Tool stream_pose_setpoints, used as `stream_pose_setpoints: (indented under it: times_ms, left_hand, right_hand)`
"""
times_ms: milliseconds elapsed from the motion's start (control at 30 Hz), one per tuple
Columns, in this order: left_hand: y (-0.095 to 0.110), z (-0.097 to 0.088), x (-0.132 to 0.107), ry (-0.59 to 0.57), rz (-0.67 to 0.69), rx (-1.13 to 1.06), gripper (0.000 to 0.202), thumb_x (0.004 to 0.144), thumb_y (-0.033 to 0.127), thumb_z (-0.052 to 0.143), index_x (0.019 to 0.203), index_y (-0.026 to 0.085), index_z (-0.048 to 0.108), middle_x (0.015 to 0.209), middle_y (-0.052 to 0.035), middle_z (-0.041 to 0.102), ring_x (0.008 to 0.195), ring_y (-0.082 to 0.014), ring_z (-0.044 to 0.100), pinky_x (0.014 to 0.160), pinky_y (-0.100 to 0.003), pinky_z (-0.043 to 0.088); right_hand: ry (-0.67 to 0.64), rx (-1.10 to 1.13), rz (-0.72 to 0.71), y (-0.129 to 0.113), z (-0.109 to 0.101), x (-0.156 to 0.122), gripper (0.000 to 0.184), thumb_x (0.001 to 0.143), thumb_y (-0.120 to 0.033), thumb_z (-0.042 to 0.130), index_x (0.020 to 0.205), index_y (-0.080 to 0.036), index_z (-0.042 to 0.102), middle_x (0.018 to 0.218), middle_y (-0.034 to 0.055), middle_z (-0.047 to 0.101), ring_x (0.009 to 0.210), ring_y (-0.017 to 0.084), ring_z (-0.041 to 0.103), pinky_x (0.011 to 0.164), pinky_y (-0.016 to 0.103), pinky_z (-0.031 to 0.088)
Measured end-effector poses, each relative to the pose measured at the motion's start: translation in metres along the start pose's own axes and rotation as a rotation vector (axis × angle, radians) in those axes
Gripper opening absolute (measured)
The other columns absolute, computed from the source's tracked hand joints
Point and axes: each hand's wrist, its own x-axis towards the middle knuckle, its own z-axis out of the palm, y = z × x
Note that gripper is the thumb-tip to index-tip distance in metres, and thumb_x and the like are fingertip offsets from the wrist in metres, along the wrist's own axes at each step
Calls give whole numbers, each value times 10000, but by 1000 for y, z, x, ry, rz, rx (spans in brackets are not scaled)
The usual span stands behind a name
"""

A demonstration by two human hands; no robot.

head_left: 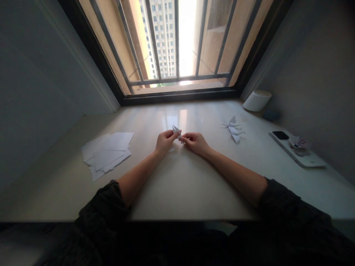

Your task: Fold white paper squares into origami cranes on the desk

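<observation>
Between my two hands is a small piece of folded white paper (175, 129), its pointed tips sticking up toward the window. My left hand (165, 140) pinches it with thumb and fingers. At its lower right end, my right hand (195, 142) grips the paper between thumb and forefinger. Fingers cover much of the paper, so its full shape is hidden. To the right, folded paper cranes (234, 130) lie close together on the white counter (177, 184). Loose white paper sheets (111, 153) overlap in a pile to the left.
A phone (298, 149) with a decorated grip lies at the right by the wall. Behind it stand a white cylindrical object (257, 101) and a dark, blurred round item (271, 115). A barred window (177, 98) closes off the far side.
</observation>
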Motion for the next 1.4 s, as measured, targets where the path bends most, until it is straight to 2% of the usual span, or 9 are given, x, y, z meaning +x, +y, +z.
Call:
stream_pose_setpoints:
  times_ms: [167, 367, 533, 667, 800, 967, 1067, 1233, 1400]
  left_hand:
    - [3, 0, -1, 72, 7, 8, 363, 691, 479, 728, 575, 151, 623, 540, 30, 513, 545, -83, 418, 543, -240, 296]
    - [-1, -1, 2, 122, 25, -22, 328, 704, 475, 718, 617, 164, 662, 587, 15, 574, 603, -103, 481, 615, -250, 360]
    - [-3, -2, 3, 109, -12, -38, 361, 729, 525, 676, 770, 173, 745, 787, -50, 706, 692, -137, 565, 690, -277, 416]
    - [-3, -2, 4, 139, -39, -65, 398, 739, 554, 651, 835, 183, 759, 887, -71, 729, 748, -156, 602, 729, -295, 439]
    - [-3, -3, 4, 194, -35, -89, 382, 690, 538, 701, 845, 194, 760, 856, -57, 727, 755, -157, 611, 721, -287, 440]
    - [-3, -4, 6, 229, -60, -138, 374, 677, 526, 717, 830, 188, 758, 792, -50, 713, 702, -132, 586, 697, -269, 429]
    - [-4, -4, 7, 230, -66, -149, 382, 670, 524, 724, 830, 179, 757, 783, -50, 708, 694, -127, 574, 692, -265, 427]
    - [-7, -5, 8, 227, -65, -162, 397, 661, 531, 729, 827, 171, 752, 784, -48, 702, 698, -125, 569, 694, -263, 429]
    - [-6, -4, 8, 200, -60, -141, 383, 656, 525, 735, 792, 167, 748, 758, -42, 694, 683, -123, 560, 689, -262, 428]
  right_hand:
    - [23, -6, -10, -1, -1, 0, 346, 738, -506, 658, 703, -163, 693, 599, 14, 631, 505, 101, 470, 497, 239, 338]
    - [4, -13, -4, 0, 0, 1, 352, 714, -510, 682, 660, -162, 691, 549, 11, 618, 489, 101, 457, 480, 240, 329]
    - [-20, -20, 9, 2, -1, 2, 350, 736, -503, 658, 699, -161, 720, 614, 37, 670, 500, 106, 479, 494, 244, 349]
    - [-35, -7, 22, 1, -1, 2, 354, 732, -510, 662, 716, -162, 728, 631, 48, 686, 514, 118, 518, 502, 246, 369]
    - [-33, -4, 5, 0, -2, 1, 369, 728, -524, 661, 721, -161, 723, 646, 47, 690, 527, 118, 523, 514, 241, 383]
    - [-27, 61, -46, 0, -2, 2, 383, 791, -522, 584, 774, -161, 711, 698, 38, 682, 597, 125, 553, 561, 242, 408]
    - [-43, 105, -60, -1, -3, 2, 353, 772, -500, 616, 842, -166, 708, 735, 35, 681, 626, 132, 563, 563, 245, 406]
    - [-67, 121, -41, -1, -3, 1, 339, 745, -492, 649, 819, -164, 694, 735, 37, 671, 595, 122, 541, 552, 251, 411]
    - [-29, 101, -138, 1, -2, 0, 330, 734, -384, 686, 996, -203, 603, 822, 25, 650, 652, 125, 564, 568, 243, 441]
